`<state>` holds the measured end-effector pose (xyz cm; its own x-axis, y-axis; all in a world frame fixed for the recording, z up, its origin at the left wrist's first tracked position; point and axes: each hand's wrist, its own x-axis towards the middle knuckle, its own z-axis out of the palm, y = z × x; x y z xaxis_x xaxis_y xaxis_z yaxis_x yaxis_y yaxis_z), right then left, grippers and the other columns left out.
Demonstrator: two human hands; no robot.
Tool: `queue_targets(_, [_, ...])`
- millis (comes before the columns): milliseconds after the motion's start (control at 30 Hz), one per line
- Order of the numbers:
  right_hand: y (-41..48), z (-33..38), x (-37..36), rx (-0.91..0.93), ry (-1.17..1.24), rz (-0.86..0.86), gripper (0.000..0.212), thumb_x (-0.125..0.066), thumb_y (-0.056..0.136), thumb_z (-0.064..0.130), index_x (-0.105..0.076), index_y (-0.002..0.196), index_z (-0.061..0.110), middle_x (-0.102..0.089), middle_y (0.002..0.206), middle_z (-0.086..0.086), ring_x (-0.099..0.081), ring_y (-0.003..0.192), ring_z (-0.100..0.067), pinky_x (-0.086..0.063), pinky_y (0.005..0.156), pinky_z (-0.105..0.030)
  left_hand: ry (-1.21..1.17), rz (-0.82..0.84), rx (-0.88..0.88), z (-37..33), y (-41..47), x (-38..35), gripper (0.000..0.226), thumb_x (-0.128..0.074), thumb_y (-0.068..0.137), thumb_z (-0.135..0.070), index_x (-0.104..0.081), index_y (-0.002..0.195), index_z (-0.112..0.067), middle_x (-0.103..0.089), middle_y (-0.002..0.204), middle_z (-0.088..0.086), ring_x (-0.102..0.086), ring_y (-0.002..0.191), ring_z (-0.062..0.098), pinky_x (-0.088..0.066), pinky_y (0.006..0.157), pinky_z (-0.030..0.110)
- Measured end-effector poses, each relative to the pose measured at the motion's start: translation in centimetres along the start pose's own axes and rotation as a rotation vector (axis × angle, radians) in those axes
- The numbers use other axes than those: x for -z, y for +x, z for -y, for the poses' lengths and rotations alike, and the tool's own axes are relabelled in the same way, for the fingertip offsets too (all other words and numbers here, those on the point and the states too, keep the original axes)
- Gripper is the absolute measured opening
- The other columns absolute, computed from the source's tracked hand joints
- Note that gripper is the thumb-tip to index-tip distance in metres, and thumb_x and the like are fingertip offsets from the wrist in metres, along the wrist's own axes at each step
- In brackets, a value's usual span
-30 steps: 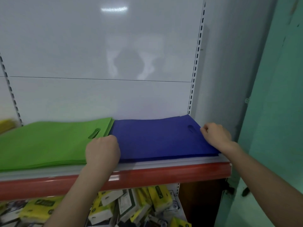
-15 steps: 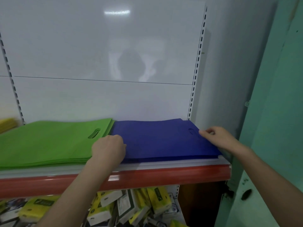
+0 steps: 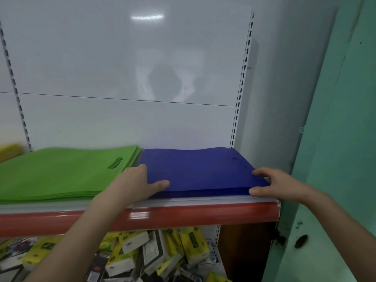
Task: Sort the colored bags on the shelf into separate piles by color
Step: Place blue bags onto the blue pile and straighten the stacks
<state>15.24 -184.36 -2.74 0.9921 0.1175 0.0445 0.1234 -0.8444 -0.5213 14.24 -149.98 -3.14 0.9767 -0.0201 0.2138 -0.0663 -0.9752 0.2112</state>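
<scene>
The stack of flat blue non-woven bags (image 3: 199,171) lies on the shelf between your two hands. Its long axis runs from your left hand across to your right, along the shelf front. Its die-cut handle slot sits at the right end, just beyond your right fingertips, so the bag mouths point right.

Your left hand (image 3: 134,184) is spread at the near left corner. The thumb lies flat on top and the fingers run along the stack's left edge. Your right hand (image 3: 274,184) is also spread. Its fingers rest on the near right corner and the thumb presses the front edge. I cannot tell whether that thumb tucks under any bags.

Just outside your left hand is the pile of flat green non-woven bags (image 3: 61,174). It is laid the same way, with its slot close to your left fingers. Farther left, a blurred edge of yellow bags (image 3: 9,151) shows.

The sorting looks nearly done. Blue and green are each one clean colour and sit side by side. Squaring up the blue stack seems to be what remains. The yellow pile is mostly out of view, so it cannot be judged.

The red-edged shelf (image 3: 203,212) carries them all.
</scene>
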Motion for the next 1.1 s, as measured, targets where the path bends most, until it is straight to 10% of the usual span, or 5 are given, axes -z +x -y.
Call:
queue_targets(167, [0.2,0.1,-0.1,0.018,0.026,0.002,0.065,-0.074,0.076,0.035,-0.045,0.132,0.018,-0.049,0.125,0.005,-0.050,0.110,-0.011,-0.043,0.091,-0.023,-0.097,0.106,-0.050,0.3,-0.1,0.4,0.055,-0.065,0.075,-0.058,-0.035,0.103,-0.022,-0.041,0.103,-0.005,-0.040,0.088,0.014,-0.029,0.058,0.018])
queue_targets(400, [0.7,0.5,-0.6,0.028,0.022,-0.043,0.059,-0.074,0.077,0.032,-0.049,0.128,0.013,-0.051,0.116,0.005,-0.051,0.106,-0.012,-0.043,0.093,-0.025,-0.108,0.043,-0.047,0.3,-0.6,0.7,0.057,-0.065,0.083,-0.038,-0.044,0.128,-0.009,-0.052,0.127,0.007,-0.048,0.097,0.016,-0.038,0.078,0.024])
queue_targets(1100, [0.6,0.6,-0.2,0.034,-0.154,0.013,0.063,-0.073,0.080,0.031,-0.042,0.134,0.018,-0.050,0.124,0.003,-0.048,0.100,-0.009,-0.040,0.087,-0.022,0.005,0.025,0.006,0.2,-0.4,0.0,0.031,-0.065,0.082,-0.024,-0.053,0.106,-0.007,-0.058,0.100,0.007,-0.057,0.089,0.023,-0.045,0.071,0.029])
